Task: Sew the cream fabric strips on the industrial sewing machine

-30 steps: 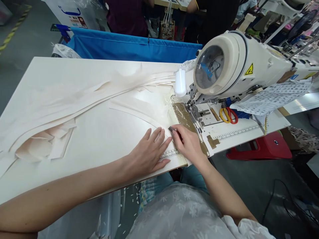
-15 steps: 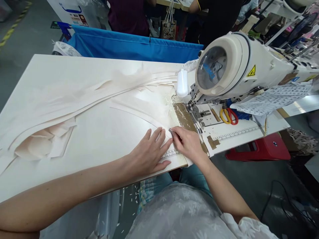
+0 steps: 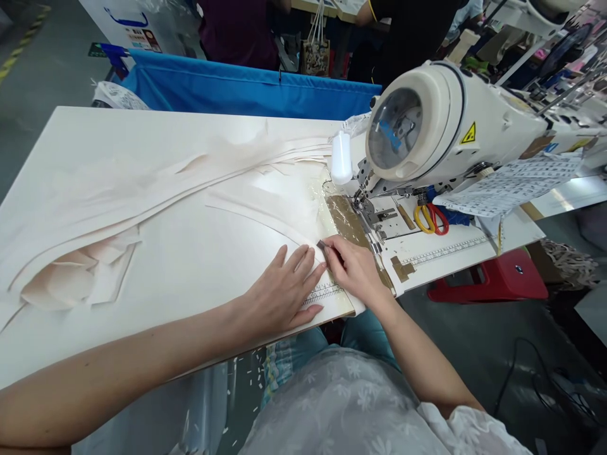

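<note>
My left hand lies flat with its fingers spread, its fingertips on the near edge of a thin off-white fabric piece. Close beside it, my right hand pinches a small dark metal tool between thumb and fingers. The tool's tip rests at the fabric's corner; most of it is hidden in the hand, so its kind is unclear. A printed ruler scale shows under and beside my left fingers. Behind the fabric runs a long stack of cream fabric strips, curled at its left end.
A white sewing machine stands at the right, with scissors and a wooden-handled tool by it. A white thread cone stands left of its needle. Behind the table hangs a blue cloth bin. A red stool is lower right.
The view has shifted slightly. My right hand has moved the metal tool a little away from me along the fabric corner; my left hand stays flat in place.
</note>
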The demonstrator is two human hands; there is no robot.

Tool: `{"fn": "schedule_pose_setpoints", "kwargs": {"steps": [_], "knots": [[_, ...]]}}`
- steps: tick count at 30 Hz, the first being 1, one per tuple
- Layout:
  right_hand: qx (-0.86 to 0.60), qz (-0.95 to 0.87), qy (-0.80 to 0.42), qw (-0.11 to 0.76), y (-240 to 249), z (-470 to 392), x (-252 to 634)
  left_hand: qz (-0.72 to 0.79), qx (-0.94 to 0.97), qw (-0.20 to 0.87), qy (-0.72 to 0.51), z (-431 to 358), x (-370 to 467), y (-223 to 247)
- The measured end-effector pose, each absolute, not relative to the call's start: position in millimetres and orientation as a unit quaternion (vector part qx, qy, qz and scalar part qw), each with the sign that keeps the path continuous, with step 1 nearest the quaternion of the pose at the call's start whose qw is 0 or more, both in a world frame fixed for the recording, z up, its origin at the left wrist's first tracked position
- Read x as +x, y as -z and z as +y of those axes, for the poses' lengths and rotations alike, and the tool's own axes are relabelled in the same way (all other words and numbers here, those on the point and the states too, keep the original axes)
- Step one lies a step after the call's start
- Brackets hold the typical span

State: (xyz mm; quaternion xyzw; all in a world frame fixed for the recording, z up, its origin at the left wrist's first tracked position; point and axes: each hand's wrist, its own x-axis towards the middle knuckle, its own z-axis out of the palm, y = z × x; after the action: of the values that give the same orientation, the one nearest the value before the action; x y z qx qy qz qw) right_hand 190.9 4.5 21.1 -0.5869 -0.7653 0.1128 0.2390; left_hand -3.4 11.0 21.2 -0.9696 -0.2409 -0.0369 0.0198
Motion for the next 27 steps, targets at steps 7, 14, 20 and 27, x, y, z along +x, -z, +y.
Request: {"fn": "schedule_pose_setpoints", "kwargs": {"steps": [7,14,20,27], "knots": [[-0.603,-0.756,-0.113,0.23,-25,-6,202,-0.245,-0.969,0.013,0.038,9,-3,-21],[-0.601,-0.763,-0.1,0.218,-20,-8,199,-0.245,-0.968,-0.003,0.051,9,-3,-20],[-0.597,-0.776,-0.083,0.186,-21,-5,196,-0.244,-0.969,0.009,0.039,9,-2,-22],[-0.599,-0.772,-0.102,0.186,-27,-31,214,-0.255,-0.966,0.001,0.045,7,-2,-24]]}}
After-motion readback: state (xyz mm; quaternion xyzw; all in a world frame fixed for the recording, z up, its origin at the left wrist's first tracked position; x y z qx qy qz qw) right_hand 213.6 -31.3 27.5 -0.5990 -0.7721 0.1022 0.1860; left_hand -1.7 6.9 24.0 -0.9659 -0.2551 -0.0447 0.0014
